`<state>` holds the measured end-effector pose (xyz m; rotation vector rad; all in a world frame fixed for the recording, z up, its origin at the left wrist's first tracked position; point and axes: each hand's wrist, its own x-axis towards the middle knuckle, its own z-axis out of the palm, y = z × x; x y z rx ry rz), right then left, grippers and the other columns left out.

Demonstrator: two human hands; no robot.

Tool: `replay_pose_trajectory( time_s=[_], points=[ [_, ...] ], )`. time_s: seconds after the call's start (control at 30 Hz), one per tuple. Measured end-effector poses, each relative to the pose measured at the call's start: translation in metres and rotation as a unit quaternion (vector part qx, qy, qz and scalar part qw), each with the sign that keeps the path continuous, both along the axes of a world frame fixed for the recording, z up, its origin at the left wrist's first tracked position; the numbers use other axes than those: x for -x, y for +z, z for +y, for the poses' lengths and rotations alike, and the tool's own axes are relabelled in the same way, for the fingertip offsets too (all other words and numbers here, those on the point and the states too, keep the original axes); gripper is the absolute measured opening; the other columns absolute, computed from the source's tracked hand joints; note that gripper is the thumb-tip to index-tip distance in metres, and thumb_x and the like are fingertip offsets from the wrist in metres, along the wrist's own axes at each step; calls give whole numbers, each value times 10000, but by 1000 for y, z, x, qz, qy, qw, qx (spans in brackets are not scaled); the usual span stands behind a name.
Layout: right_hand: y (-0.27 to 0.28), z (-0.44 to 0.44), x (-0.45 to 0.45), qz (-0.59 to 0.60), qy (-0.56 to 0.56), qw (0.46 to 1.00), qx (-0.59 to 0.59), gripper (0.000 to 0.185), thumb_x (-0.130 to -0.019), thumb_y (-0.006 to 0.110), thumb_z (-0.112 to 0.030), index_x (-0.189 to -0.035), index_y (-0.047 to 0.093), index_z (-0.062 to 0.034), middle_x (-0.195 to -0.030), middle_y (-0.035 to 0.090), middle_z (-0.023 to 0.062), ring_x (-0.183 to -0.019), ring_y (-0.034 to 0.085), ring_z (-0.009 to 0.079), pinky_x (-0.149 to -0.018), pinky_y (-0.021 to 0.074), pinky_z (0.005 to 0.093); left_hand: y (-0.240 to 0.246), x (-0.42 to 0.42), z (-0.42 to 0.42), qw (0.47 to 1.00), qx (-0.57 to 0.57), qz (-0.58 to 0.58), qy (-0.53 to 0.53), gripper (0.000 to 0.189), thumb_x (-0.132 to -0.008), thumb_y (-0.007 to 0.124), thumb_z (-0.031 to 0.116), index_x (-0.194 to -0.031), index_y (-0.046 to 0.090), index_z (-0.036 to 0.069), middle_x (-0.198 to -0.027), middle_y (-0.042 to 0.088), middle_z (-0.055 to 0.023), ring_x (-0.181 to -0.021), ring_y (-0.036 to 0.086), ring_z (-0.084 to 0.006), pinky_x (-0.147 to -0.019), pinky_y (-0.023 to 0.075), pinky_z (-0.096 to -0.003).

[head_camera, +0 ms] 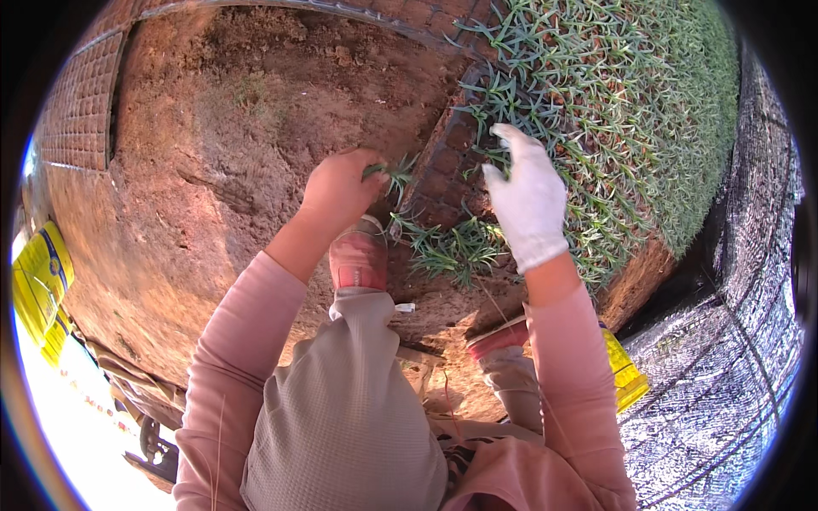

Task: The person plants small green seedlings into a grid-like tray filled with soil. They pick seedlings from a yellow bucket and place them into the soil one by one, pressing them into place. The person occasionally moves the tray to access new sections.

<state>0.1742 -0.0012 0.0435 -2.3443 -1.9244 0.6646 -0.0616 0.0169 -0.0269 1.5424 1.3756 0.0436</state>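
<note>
My left hand (pixel 348 182), bare, holds small green seedlings (pixel 399 174) by their lower ends, just left of a dark plastic cell tray (pixel 441 172). Over the tray's right side is my right hand (pixel 527 188) in a white glove, its thumb and forefinger apart with nothing seen between them. Its other fingers are hidden. Loose seedlings (pixel 457 249) lie in a heap at the tray's near end. A dense spread of narrow-leaved green plants (pixel 613 128) fills the ground beyond and to the right of the gloved hand.
Another cell tray (pixel 83 102) lies at the far left on bare brown soil (pixel 211 128). Yellow bags (pixel 45 274) are at the left edge, and a yellow packet (pixel 623 370) is at right. Black shade netting (pixel 716 383) runs along the right side. My red shoe (pixel 359 255) is near the tray's corner.
</note>
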Motion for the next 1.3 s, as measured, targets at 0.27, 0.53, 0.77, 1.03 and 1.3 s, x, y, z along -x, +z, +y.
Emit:
replay_pose_trajectory(
  time_s=[0.27, 0.53, 0.77, 1.03, 1.3],
  points=[
    [27, -49, 9, 225, -41, 973, -33, 442, -760, 765, -7, -1180, 627, -22, -1140, 660, 86, -1012, 616, 172, -910, 489, 303, 15, 6, 6, 980, 62, -139, 126, 210, -915, 683, 117, -1097, 672, 13, -934, 674, -21, -815, 576, -78, -745, 480, -252],
    [13, -40, 28, 435, -136, 890, 27, 282, -835, 704, 24, -1111, 660, -18, -1089, 685, 66, -1016, 602, 115, -902, 485, 274, 40, -18, -3, 911, 211, -320, 149, 152, -902, 679, 80, -1033, 697, 5, -952, 676, -29, -909, 583, -94, -846, 471, -262],
    [-18, -1, 4, 225, -162, 958, -73, 149, -832, 691, -48, -980, 680, -43, -880, 714, 96, -751, 679, 181, -708, 529, 287, 14, -19, -14, 909, 230, -288, 197, 450, -882, 606, -52, -1322, 531, 9, -1136, 656, -95, -1023, 612, -149, -891, 499, -281],
    [-30, 22, 21, -12, 77, 994, -79, 226, -786, 696, -85, -1006, 641, -93, -876, 669, 121, -833, 664, 313, -738, 533, 392, 28, -32, -16, 898, 234, -296, 228, 572, -903, 517, -117, -1446, 392, 14, -1184, 620, -121, -1051, 620, -153, -813, 524, -282],
    [-3, -70, 30, 499, -240, 832, -26, 161, -851, 700, 11, -987, 636, -48, -1124, 628, 49, -980, 587, 118, -824, 485, 260, 48, -53, -30, 841, 316, -393, 194, 611, -899, 551, -116, -1461, 354, 23, -1264, 572, -103, -1120, 588, -166, -915, 511, -303]
  ],
)
